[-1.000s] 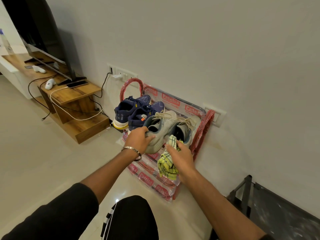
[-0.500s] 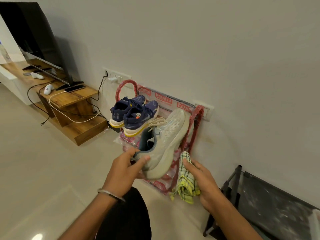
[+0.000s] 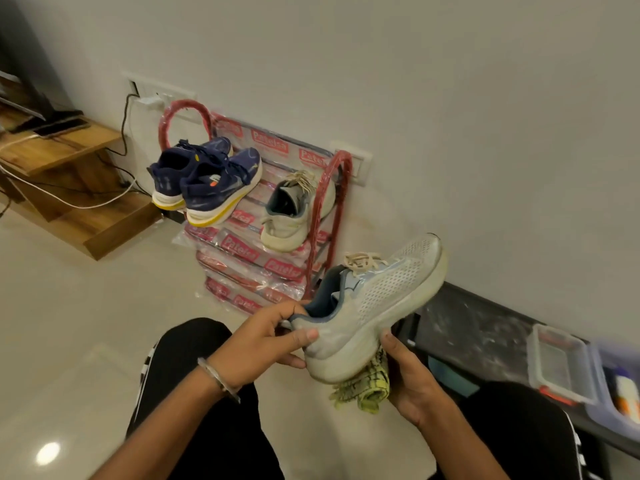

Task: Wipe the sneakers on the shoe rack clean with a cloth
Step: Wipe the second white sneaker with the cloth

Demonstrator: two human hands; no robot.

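My left hand [image 3: 263,344] grips the heel of a pale grey-white mesh sneaker [image 3: 377,303], holding it off the rack above my lap, toe pointing up and right. Under its sole, my right hand [image 3: 412,379] holds a yellow checked cloth [image 3: 367,386], partly hidden by the shoe. The matching pale sneaker [image 3: 294,213] stays on the top shelf of the red shoe rack [image 3: 332,209], heel toward me. A pair of navy sneakers [image 3: 207,181] with white and yellow soles sits at the shelf's left end.
The rack stands against a white wall, its shelves wrapped in printed plastic. A wooden TV unit [image 3: 69,174] with cables lies to the left. At right a low black stand [image 3: 485,327] carries a clear lidded box [image 3: 561,365]. My dark-trousered knees fill the foreground on a glossy tiled floor.
My left hand lifted the pale sneaker off the rack and brought it down toward my lap. My right hand moved with the cloth from beside the rack to under the shoe's sole.
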